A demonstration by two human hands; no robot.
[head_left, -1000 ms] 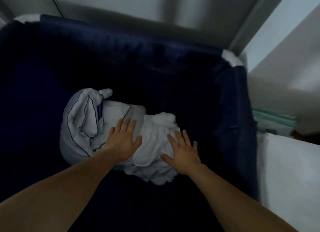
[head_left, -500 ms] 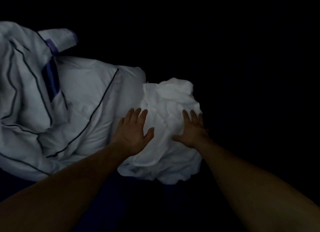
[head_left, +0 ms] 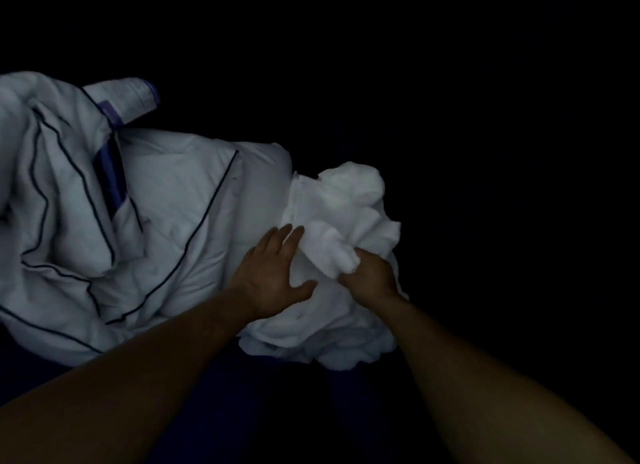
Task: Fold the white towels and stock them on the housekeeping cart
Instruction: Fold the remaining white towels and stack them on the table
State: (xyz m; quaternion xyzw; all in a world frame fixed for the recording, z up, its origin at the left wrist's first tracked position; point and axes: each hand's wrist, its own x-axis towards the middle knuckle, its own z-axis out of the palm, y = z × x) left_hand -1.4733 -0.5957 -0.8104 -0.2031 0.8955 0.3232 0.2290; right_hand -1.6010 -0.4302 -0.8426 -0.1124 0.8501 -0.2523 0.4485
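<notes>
Now gripping a bunched fold of the white towel (head_left: 349, 207) in the right hand (head_left: 370, 276), with fingers curling into the cloth and mostly hidden by it. Laying the left hand (head_left: 273, 276) flat, with fingers straight and close together, just at the right edge of the piped bedding (head_left: 173, 203), thumb spreading out onto the towel. Holding the two hands near each other but apart, with a ridge of towel between. Finding the towel crumpled in a loose heap, touching the right side of the bedding. Seeing dark blue fabric (head_left: 284, 404) under the near side of the bedding, and only blackness beyond it, too dim for telling more
</notes>
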